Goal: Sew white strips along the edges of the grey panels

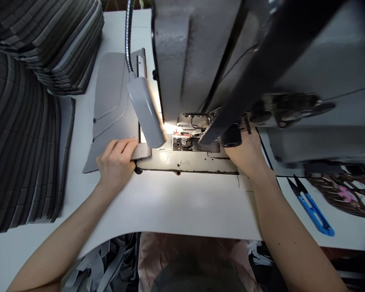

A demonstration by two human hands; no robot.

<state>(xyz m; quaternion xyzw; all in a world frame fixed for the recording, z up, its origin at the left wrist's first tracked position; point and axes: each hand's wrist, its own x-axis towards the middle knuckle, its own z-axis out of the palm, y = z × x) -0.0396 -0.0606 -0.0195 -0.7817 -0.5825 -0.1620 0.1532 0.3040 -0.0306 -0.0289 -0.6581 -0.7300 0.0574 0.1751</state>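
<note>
My left hand [117,160] is closed on a short grey woven strip [141,151], left of the metal bed plate [188,161] of a sewing machine [197,48]. A flat grey fabric panel [112,101] with curved seams lies just behind and left of that hand. On the machine's right side, my right hand [245,148] reaches in under the arm; its fingers are mostly hidden behind machine parts, so what it holds, if anything, does not show. A lit lamp [149,113] on a bendable neck shines on the needle area.
Tall stacks of grey fabric pieces [24,142] stand on the left of the white table [185,207]. Blue thread snips [314,211] lie at the right, beside a brown patterned item [343,192]. Grey strips [106,259] hang below the table's front edge.
</note>
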